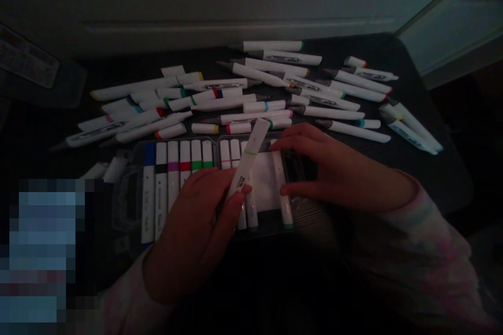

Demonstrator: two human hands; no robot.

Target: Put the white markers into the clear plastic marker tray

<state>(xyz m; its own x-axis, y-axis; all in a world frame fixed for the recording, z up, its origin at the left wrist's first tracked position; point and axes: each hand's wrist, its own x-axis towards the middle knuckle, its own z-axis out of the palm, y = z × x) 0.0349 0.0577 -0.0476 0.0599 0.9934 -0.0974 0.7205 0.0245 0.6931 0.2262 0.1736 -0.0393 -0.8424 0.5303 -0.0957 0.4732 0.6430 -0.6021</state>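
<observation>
My left hand is closed around a white marker with a yellow-green band, holding it tilted above an open marker case. Several white markers with coloured bands stand in a row in the case's left part. My right hand rests on the case's right part, thumb and fingers pinching a white marker with a green end that lies in it. The scene is dim.
Many loose white markers lie scattered over the dark table beyond the case, out to the right edge. A pale wall runs behind. A dark flat object lies at the far left. A blurred patch covers the lower left corner.
</observation>
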